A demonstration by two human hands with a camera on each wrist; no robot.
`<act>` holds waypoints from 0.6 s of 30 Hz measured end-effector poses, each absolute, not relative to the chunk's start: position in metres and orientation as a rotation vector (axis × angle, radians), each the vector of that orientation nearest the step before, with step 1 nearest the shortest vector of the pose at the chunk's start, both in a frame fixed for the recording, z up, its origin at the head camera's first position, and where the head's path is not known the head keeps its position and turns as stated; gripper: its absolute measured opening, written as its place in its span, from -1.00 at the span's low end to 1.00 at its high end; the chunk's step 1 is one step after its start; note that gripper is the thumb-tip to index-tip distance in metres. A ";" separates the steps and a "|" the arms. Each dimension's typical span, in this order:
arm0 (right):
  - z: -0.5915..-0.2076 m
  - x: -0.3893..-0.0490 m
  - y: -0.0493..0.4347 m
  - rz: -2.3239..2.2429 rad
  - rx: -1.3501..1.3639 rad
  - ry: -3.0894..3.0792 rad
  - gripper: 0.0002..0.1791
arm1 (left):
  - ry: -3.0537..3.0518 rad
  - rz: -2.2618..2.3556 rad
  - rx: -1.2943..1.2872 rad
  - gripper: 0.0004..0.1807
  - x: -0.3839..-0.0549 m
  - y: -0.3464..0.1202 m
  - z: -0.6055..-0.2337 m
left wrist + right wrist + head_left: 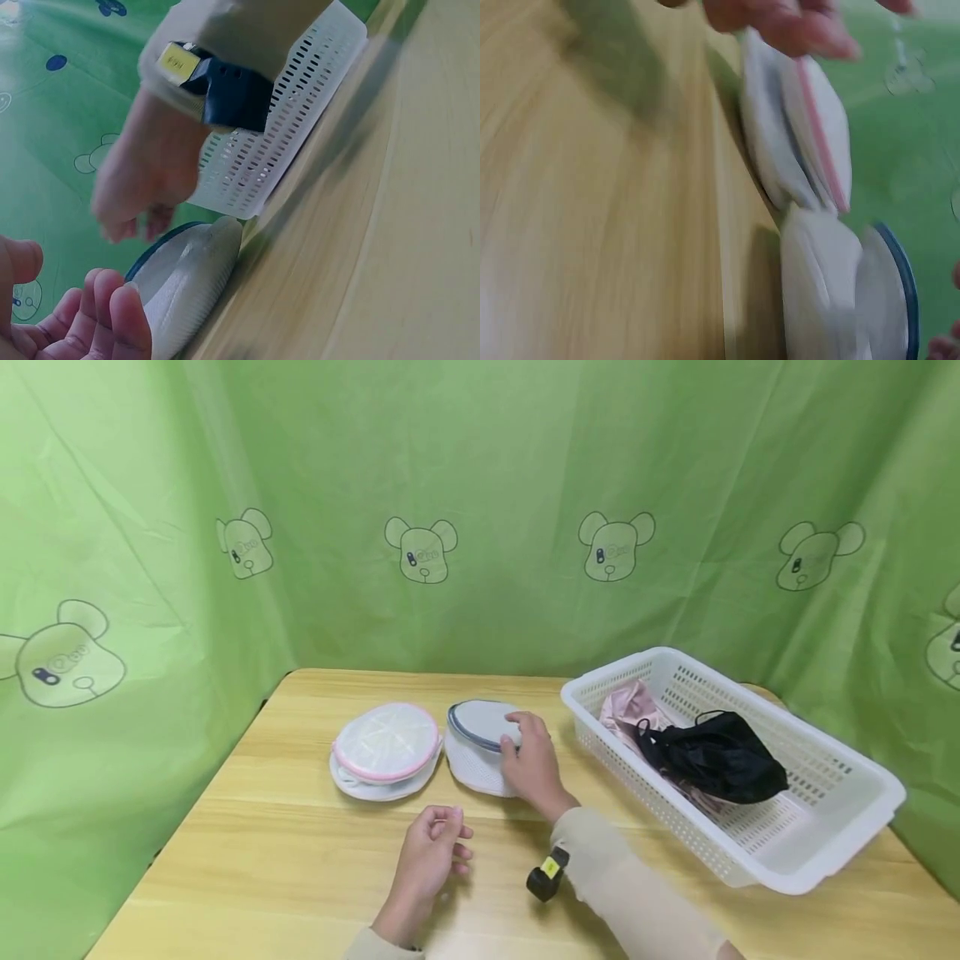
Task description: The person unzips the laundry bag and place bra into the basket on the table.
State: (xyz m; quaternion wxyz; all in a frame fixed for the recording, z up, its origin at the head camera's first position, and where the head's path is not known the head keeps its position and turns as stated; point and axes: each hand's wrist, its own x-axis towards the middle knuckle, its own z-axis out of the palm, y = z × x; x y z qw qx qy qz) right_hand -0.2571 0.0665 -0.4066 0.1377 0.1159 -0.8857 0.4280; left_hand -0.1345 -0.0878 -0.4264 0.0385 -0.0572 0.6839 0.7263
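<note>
A white mesh laundry bag with a dark blue-grey rim point(480, 768) stands on the table, its round top tilted. My right hand point(534, 768) is over the bag's right side, fingers loosely bent; in the left wrist view a small gap separates the fingers from the bag point(199, 285). Holding nothing, my left hand point(429, 856) hovers over the table in front of the bags, with its fingers relaxed. To the left lies a flatter white mesh bag with a pink rim point(386, 742), on top of another white piece point(367, 791). Both bags touch or nearly touch.
A white perforated plastic basket point(862, 785) stands at the right, holding a pink satiny cloth point(630, 703) and a black garment with straps point(731, 760). The wooden table point(262, 860) runs back to a green curtain point(510, 443) with bear outlines.
</note>
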 end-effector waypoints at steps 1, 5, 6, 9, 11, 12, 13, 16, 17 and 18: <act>-0.407 -0.256 0.060 1.234 0.386 -2.531 -0.63 | 2.102 2.225 -0.175 -0.56 -0.134 -0.088 -0.426; -0.408 -0.251 0.040 1.252 0.597 -2.477 -0.70 | 2.091 2.234 -0.184 -0.57 -0.135 -0.087 -0.426; -0.408 -0.250 0.036 1.266 0.652 -2.488 -0.71 | 2.087 2.240 -0.194 -0.58 -0.135 -0.087 -0.426; -0.411 -0.249 0.027 1.330 0.812 -2.566 -0.72 | 2.084 2.260 -0.226 -0.59 -0.136 -0.085 -0.426; -0.413 -0.249 0.023 1.407 0.901 -2.644 -0.68 | 2.080 2.271 -0.243 -0.59 -0.136 -0.085 -0.425; -0.415 -0.249 0.021 1.445 0.930 -2.690 -0.65 | 2.080 2.275 -0.246 -0.60 -0.136 -0.084 -0.426; -0.416 -0.249 0.019 1.482 0.950 -2.729 -0.63 | 2.084 2.275 -0.245 -0.61 -0.136 -0.085 -0.426; -0.418 -0.251 0.012 1.587 0.970 -2.819 -0.56 | 2.081 2.282 -0.238 -0.67 -0.137 -0.085 -0.427; -0.418 -0.251 0.011 1.621 0.963 -2.850 -0.55 | 2.081 2.283 -0.236 -0.69 -0.137 -0.086 -0.427; -0.418 -0.250 0.008 1.645 0.957 -2.874 -0.54 | 2.080 2.285 -0.237 -0.71 -0.137 -0.086 -0.428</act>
